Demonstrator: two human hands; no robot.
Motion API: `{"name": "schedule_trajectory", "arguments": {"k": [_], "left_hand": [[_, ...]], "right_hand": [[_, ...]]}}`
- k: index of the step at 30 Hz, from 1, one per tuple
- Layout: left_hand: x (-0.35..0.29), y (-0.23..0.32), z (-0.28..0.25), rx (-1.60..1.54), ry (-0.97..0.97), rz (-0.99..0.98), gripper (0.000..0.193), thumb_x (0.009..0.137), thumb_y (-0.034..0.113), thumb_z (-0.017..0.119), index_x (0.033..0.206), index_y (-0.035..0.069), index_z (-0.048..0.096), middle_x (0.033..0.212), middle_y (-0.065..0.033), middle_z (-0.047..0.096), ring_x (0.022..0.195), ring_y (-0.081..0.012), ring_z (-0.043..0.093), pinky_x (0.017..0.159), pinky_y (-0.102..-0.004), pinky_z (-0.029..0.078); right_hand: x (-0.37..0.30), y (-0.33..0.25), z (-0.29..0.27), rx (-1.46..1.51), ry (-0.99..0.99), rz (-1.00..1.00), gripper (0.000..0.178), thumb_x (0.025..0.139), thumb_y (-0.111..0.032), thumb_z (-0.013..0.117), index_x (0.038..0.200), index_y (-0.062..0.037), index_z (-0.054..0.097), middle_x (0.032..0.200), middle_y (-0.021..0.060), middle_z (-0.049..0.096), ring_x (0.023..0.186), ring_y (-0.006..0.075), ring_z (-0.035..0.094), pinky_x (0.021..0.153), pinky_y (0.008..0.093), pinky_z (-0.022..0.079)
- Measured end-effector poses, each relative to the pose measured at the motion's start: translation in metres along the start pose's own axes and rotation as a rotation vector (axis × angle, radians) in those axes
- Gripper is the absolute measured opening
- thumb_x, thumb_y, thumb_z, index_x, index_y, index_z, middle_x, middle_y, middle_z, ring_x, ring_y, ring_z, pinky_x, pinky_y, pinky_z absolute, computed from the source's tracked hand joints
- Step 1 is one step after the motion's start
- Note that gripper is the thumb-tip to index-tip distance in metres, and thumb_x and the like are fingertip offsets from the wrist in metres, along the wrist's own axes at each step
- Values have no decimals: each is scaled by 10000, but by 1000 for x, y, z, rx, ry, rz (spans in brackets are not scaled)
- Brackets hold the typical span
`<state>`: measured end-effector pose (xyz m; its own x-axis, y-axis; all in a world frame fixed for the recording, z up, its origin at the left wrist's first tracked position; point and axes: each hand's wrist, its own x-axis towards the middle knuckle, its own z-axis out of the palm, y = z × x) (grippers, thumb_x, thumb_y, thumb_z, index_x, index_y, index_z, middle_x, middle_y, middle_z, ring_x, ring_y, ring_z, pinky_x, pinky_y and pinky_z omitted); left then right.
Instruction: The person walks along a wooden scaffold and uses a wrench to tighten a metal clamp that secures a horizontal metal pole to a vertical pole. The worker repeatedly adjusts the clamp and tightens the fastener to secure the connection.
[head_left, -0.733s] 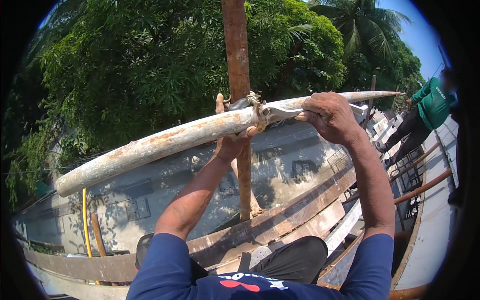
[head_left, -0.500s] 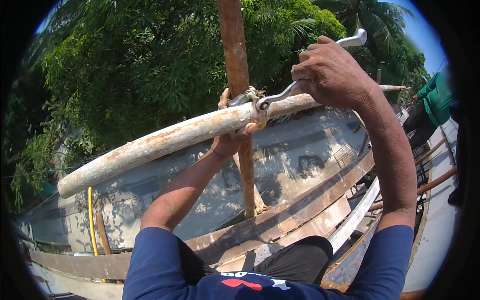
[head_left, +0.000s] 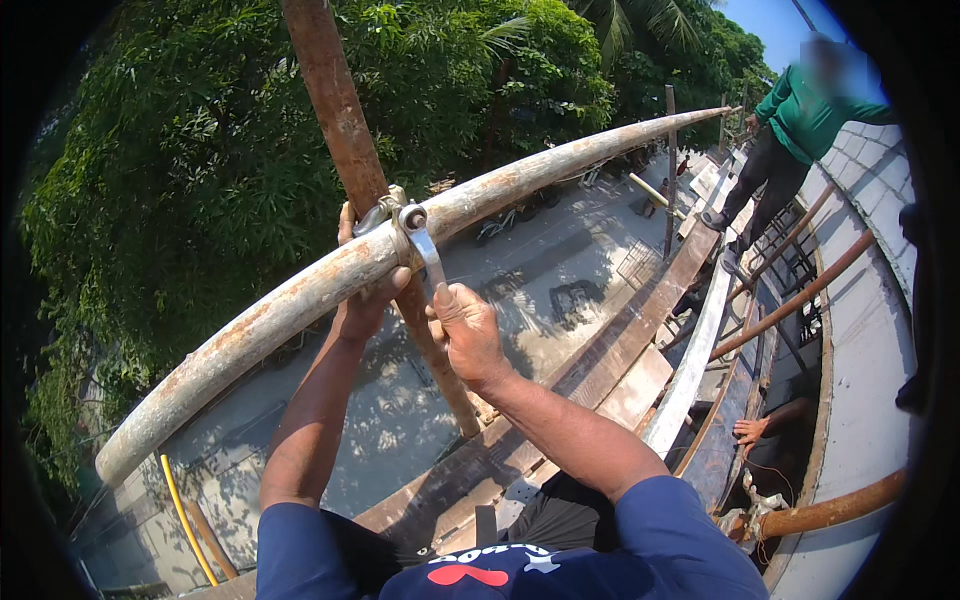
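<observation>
A long, whitish, rust-flecked scaffold pipe [head_left: 270, 305] crosses in front of an upright rusty pipe [head_left: 335, 110]. At their crossing sits a metal scaffold clamp [head_left: 402, 232]. My left hand [head_left: 364, 305] is closed around this joint from behind and below, its thumb on the near side and fingertips showing beyond the pipe; part of it is hidden. My right hand [head_left: 470, 335] is closed on the handle of a silver wrench [head_left: 428, 255]. The wrench's head sits at the clamp's bolt, and its handle points down toward me.
Brown planks [head_left: 570, 400] run below me to the far right, where a person in a green top [head_left: 805, 125] stands. Another person's hand [head_left: 750, 430] rests by the boards at right. Rusty pipes [head_left: 800, 295] jut near the wall. Leafy trees [head_left: 200, 150] rise beyond.
My right hand has swung the wrench from up and right of the clamp to below it. My left hand stays at the joint. The view has turned rightward, showing more of the person in green.
</observation>
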<state>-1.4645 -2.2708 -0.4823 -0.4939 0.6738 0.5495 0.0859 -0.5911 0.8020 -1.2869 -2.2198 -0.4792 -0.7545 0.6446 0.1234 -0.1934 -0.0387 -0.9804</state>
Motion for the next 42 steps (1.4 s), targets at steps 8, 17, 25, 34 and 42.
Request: {"name": "schedule_trajectory", "arguments": {"k": [8, 17, 25, 34, 42], "left_hand": [[-3, 12, -3, -12, -55, 14, 1222, 844, 320, 828, 1639, 84, -71, 1581, -142, 373, 1461, -283, 397, 1233, -508, 290], [-2, 6, -1, -28, -50, 46, 1239, 830, 330, 835, 1639, 100, -75, 1569, -145, 381, 1444, -280, 420, 1221, -492, 310], [0, 6, 3, 16, -10, 25, 1290, 779, 427, 873, 1629, 92, -37, 1527, -132, 433, 1394, -277, 477, 1202, -484, 347], [19, -18, 1, -244, 61, 82, 898, 888, 297, 783, 1565, 67, 240, 1345, -145, 577, 1212, -247, 627, 1079, -431, 528], [11, -42, 0, -117, 223, -1, 655, 974, 192, 685, 1527, 87, 351, 1331, -152, 595, 1183, -284, 645, 1058, -449, 541]], "right_hand": [[-41, 22, 36, -190, 79, -416, 561, 993, -17, 566, 1512, -72, 361, 952, 118, 578, 709, 191, 595, 697, 345, 531], [-16, -50, -26, -1271, -640, -529, 481, 796, -116, 682, 1263, -93, 570, 891, 163, 567, 802, 350, 616, 712, 477, 494], [-6, -67, -13, -1783, -701, -836, 278, 888, -212, 676, 1118, -78, 597, 680, 54, 562, 627, 228, 608, 626, 406, 451], [-2, -91, 42, -1607, -507, -1517, 146, 773, -223, 664, 814, -84, 685, 770, 34, 514, 789, 191, 567, 687, 358, 404], [41, -132, 105, -1255, -778, -1235, 211, 905, -221, 656, 1048, -66, 634, 803, 132, 683, 740, 302, 744, 603, 455, 589]]}}
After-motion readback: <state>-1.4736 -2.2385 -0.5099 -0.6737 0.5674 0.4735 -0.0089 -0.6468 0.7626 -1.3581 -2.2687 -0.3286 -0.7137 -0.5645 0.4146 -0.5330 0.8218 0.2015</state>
